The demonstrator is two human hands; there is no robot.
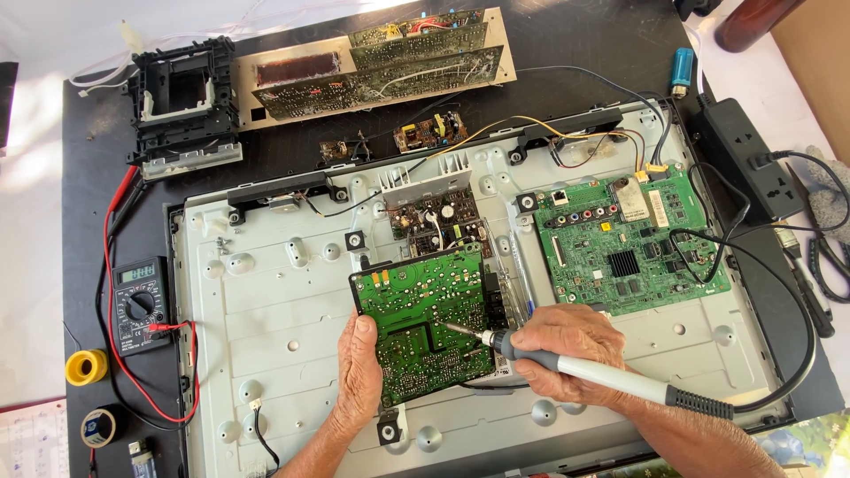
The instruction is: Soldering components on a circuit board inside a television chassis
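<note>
The right hand [567,350] was closed around the grey handle of a soldering iron [584,367], its metal tip resting on the solder side of a green circuit board [425,323]. The left hand [359,372] gripped that board at its lower left edge, thumb on top, holding it tilted above a pale metal chassis [274,301]. The board lay between the two hands, directly ahead of the left thumb.

Just beyond the board, farther from the hands, stood the power-supply section with a finned heat sink [425,173]. To the right of the right hand, a larger green main board [629,243] was fixed to the chassis, and black wires [708,252] crossed over it. The iron's black cord [797,354] looped away past the right wrist toward a black power strip [753,159].

Well to the left of the left hand sat a digital multimeter [142,301] with red leads [111,265]; a yellow tape roll [86,366] lay nearer the body. Far ahead of both hands were a black plastic frame [181,102] and a long panel of brown circuit boards [381,62]. Nothing lay between the iron's tip and the board.
</note>
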